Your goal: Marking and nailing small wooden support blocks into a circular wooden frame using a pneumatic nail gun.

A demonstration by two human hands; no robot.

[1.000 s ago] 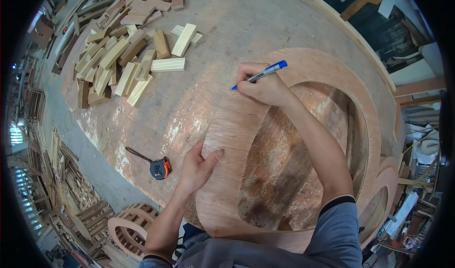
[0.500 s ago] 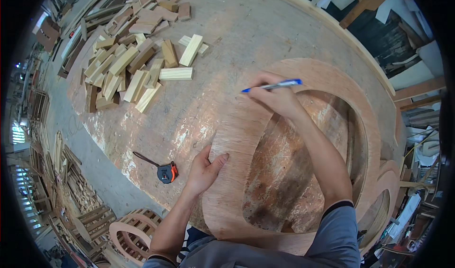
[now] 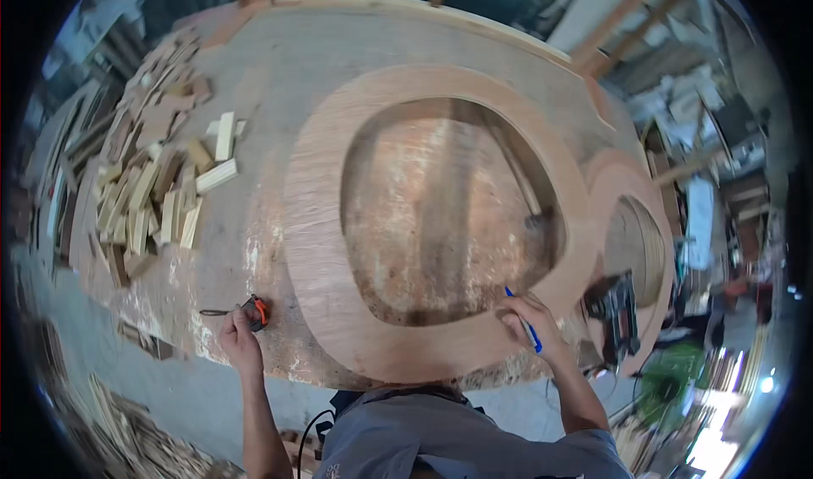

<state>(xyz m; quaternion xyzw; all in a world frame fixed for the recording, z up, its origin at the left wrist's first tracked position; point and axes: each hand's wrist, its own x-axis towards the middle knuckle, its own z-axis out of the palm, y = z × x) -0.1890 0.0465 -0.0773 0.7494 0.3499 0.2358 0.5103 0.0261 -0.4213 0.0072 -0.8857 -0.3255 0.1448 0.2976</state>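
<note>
No packages, labels, signs or screens can be made out here. Nothing on the desk (image 3: 279, 64) carries a wrapper, tag or display, and the blurred clutter round the far and right rim is too indistinct to tell any apart.

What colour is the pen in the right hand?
Blue; the pen in the right hand shows clearly in the head view.
</note>
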